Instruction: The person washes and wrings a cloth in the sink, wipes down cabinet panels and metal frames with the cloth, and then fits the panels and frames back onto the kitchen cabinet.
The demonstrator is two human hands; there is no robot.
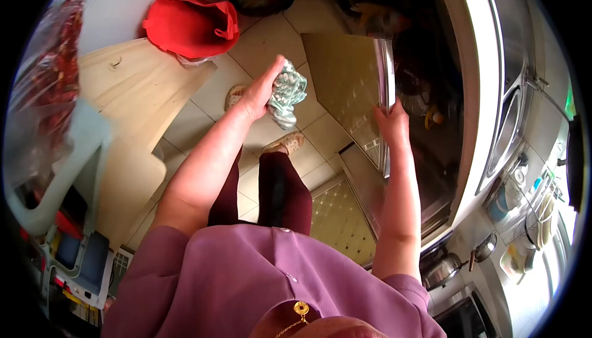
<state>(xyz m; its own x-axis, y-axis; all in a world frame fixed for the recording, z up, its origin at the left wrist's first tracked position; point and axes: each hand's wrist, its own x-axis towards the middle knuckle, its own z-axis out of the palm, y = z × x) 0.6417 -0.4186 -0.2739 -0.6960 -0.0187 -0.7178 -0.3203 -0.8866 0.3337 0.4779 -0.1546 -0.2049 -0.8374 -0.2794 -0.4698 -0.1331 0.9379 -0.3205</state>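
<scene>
My left hand (262, 91) holds a crumpled green-and-white patterned cloth (287, 94) out over the tiled floor, the cloth bunched against the palm side. Away to the right, my right hand (393, 122) is closed round the metal edge of an open cabinet door (342, 76) with a gold-toned panel. Behind that door lies the dark inside of the cabinet (431, 85), where a small yellow item (434, 117) shows; the other contents are too dim to name. Most of the right fingers are hidden behind the edge.
A red bag-like container (185, 26) with a clear plastic liner stands at the upper left by a pale wooden board (132, 82). A second patterned door (345, 224) is low in the middle. Right of the counter edge (472, 60) are a stove and a pot (443, 271).
</scene>
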